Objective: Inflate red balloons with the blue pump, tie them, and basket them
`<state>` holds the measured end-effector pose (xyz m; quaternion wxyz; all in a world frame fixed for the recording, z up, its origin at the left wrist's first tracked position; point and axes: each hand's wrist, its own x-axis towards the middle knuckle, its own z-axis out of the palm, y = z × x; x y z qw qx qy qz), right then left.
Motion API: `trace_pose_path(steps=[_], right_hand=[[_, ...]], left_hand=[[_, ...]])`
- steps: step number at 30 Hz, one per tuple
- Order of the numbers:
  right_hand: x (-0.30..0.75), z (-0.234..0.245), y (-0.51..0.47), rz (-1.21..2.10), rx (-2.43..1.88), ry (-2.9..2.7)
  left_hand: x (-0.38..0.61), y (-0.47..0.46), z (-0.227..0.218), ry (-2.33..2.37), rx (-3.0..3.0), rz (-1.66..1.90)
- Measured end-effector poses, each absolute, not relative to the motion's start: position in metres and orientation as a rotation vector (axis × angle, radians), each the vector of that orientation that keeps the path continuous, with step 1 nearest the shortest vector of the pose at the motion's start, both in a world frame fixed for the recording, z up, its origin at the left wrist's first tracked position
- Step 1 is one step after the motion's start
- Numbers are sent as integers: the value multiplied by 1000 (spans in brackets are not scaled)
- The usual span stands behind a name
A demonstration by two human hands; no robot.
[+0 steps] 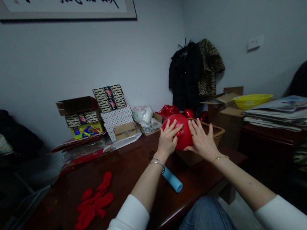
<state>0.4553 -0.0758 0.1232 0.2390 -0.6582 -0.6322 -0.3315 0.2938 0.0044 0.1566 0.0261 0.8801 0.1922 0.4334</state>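
Observation:
An inflated red balloon (184,133) is held between my two hands over the near rim of a wicker basket (218,133). My left hand (168,139) presses its left side, fingers wrapped round the neck area. My right hand (203,139) cups its right side with fingers spread flat on it. A blue cylinder (172,178), perhaps a hand pump, lies on the dark wooden table (125,166) just below my left wrist. Several flat, uninflated red balloons (92,203) lie on the table at the lower left.
Stacked patterned boxes (111,111) and papers (82,148) sit at the table's far side by the wall. Red foil items (169,111) lie behind the basket. Cardboard boxes (226,106), a yellow bowl (252,100) and stacked newspapers (282,113) stand at the right. Coats (192,73) hang in the corner.

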Motion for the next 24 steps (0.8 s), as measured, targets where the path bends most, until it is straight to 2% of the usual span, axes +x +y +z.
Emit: trace_pose_path(steps=[13,24], right_hand=[[479,123,-69,-974,-1865,-1674],[497,113,-71,-967,-1951,-1669]], left_hand=[[326,19,142,570,2637,1423],[345,22,109,635,2470,1417]])
